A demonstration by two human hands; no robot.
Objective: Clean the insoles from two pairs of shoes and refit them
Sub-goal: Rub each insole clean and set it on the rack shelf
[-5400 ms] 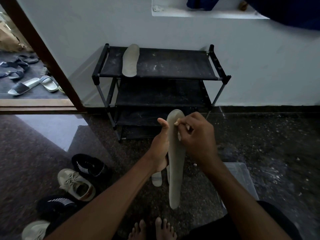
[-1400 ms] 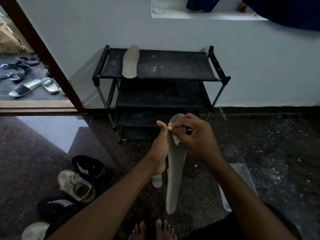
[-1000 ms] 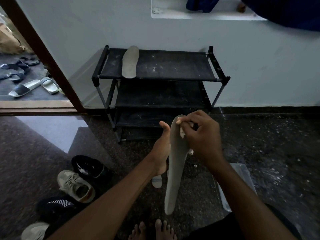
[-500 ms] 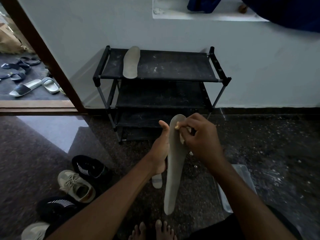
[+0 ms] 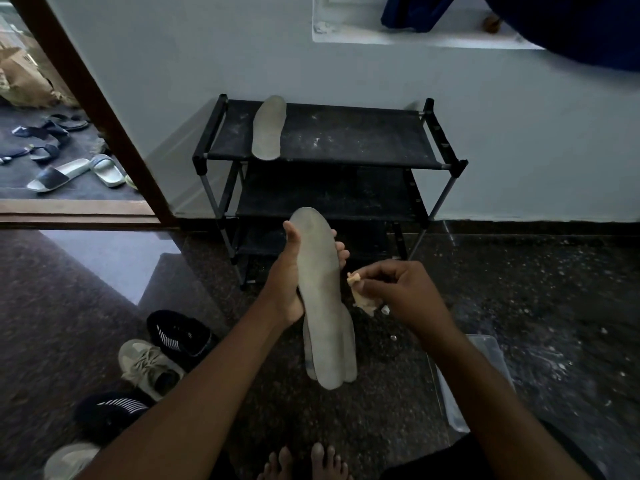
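Toes (image 5: 304,460) showed bare at the bottom edge | sneakers (image 5: 149,367) lay on the floor to the left | left hand (image 5: 287,282) gripped upright insoles (image 5: 322,292), thumb across the front, fingers curled behind | right hand (image 5: 405,292), just beside them, pinched a pale wad (image 5: 362,299) | single insole (image 5: 268,128) lay on the black rack (image 5: 346,140), top shelf.
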